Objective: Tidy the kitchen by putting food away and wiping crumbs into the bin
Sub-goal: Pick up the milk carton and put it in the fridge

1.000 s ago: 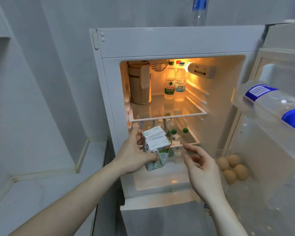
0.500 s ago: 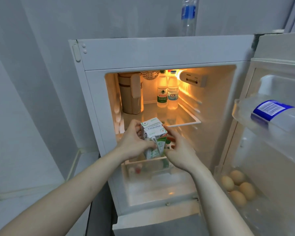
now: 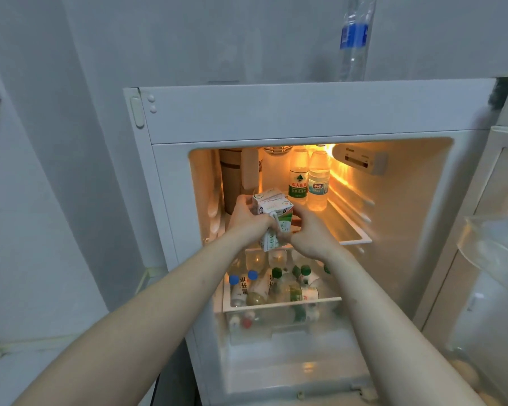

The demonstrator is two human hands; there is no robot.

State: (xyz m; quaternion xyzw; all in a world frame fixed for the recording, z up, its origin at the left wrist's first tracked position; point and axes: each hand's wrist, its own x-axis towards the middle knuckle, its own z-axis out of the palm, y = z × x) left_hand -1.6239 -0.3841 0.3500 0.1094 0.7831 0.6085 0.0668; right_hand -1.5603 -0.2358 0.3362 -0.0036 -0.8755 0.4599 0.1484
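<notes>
Inside the lit white fridge [image 3: 276,112], we hold a small white-and-green milk carton [image 3: 272,213].

Our left hand [image 3: 248,219] and right hand [image 3: 310,230] curl round the carton at the front of the upper glass shelf [image 3: 346,230], above lying bottles [image 3: 276,285].

Home kitchen: open fridge [image 3: 291,112] stocked with bottles [image 3: 298,183], counter [image 3: 27,367] alongside.

carton [image 3: 272,213] before upright bottles [image 3: 308,183], lying bottles [image 3: 276,287] on shelf below
</notes>
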